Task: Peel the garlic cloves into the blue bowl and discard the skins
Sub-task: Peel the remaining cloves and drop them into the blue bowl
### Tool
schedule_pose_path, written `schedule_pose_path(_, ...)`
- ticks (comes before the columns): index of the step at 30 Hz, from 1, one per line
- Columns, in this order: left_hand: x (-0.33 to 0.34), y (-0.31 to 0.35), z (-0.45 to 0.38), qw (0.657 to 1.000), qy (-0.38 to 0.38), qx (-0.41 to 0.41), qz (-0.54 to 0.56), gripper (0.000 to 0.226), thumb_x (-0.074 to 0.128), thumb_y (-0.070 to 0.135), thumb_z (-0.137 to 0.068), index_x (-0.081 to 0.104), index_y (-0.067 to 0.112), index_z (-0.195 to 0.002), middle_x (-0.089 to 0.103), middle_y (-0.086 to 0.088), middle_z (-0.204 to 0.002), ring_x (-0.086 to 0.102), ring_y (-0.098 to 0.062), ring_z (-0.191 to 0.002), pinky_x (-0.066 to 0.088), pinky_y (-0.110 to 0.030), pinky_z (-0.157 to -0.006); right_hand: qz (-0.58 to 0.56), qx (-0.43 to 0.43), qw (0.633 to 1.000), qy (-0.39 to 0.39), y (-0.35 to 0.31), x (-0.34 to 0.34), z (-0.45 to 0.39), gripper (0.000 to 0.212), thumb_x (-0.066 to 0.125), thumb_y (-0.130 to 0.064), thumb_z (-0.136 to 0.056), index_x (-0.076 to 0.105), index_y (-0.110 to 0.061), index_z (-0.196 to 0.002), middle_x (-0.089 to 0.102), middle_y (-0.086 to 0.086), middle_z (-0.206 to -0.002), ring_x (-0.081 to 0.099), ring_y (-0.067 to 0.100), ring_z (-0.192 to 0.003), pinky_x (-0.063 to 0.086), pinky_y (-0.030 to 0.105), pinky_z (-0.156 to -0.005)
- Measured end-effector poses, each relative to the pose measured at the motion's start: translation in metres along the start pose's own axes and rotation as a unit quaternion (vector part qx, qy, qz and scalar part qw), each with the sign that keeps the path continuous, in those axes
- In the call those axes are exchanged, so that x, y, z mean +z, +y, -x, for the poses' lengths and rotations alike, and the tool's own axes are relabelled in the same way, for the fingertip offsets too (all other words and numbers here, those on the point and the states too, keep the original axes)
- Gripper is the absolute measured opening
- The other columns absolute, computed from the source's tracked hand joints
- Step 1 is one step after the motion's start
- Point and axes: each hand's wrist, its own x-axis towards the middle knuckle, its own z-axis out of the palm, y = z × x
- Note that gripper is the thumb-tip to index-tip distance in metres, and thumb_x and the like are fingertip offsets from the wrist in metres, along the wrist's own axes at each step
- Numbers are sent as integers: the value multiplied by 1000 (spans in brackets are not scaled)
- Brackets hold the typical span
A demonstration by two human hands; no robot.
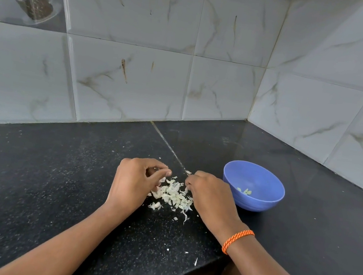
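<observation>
garlic skins (175, 195) lie heaped on the black bench (52, 177), right between my two hands, and i read that as the working spot: both grips close in on the pile from either side so the loose papery bits stay corralled in one place for discarding. my left hand (135, 182) sits just left of the heap with its fingers curled inward, thumb and forefinger drawn near each other; whether that grip pinches a clove or a scrap i cannot tell, since whatever sits between the fingertips is too small to make out. my right hand (210, 197), with an orange thread band (237, 240) at the wrist, rests on the other edge of the pile, fingers bent down into the skins, seemingly pinching or raking at them, though the fingertips are hidden under the knuckles. blue bowl (253, 186) stands just beyond the right grip, close enough that a finished clove needs only a short drop; a few pale peeled cloves (245, 191) already lie in its bottom. stray flecks are scattered on the bench nearer me than both grips. my judgement is that peeling is mostly done or winding down and gathering the skins is the step in hand, with light flakes apt to scatter if swept carelessly.
</observation>
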Motion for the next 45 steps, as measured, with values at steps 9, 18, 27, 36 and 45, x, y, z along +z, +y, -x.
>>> schedule_pose_path(9,-2,7,4,999,29,29,-9,12,78,50,-95,84,40,-91,73,11,-65,71,-16,-58,61,-44,-61,51,-62,997,-18,-1,-2,-2,24,70,5,-88,70,-13,-103,61,3,-99,63,23,-92,37,32,-62)
schedule_pose_path(18,-1,2,3,994,20,66,-85,10,79,47,-95,81,45,-104,53,14,-53,47,-10,-49,39,-27,-53,15,-45,998,35,0,7,-1,18,68,2,-91,71,-15,-96,61,-2,-91,57,19,-93,47,34,-60)
schedule_pose_path(27,5,0,5,985,-18,116,-124,25,75,45,-97,76,47,-122,60,27,-128,60,-3,-112,56,-31,-84,-230,26,959,162,10,22,11,12,76,-19,-99,80,-28,-106,72,-13,-94,65,9,-87,56,40,-70)
schedule_pose_path(36,9,-5,8,985,-36,106,-128,10,84,52,-86,79,46,-93,72,34,-96,62,1,-100,52,-30,-79,-260,20,948,182,4,23,12,10,71,-21,-103,77,-26,-109,70,-12,-97,67,10,-83,56,39,-69)
schedule_pose_path(45,11,3,11,992,-33,85,-87,9,86,36,-89,80,43,-92,74,29,-95,71,-2,-82,58,-34,-69,-277,21,949,152,4,22,11,5,68,-26,-106,73,-25,-107,66,-16,-99,65,7,-87,55,36,-73)
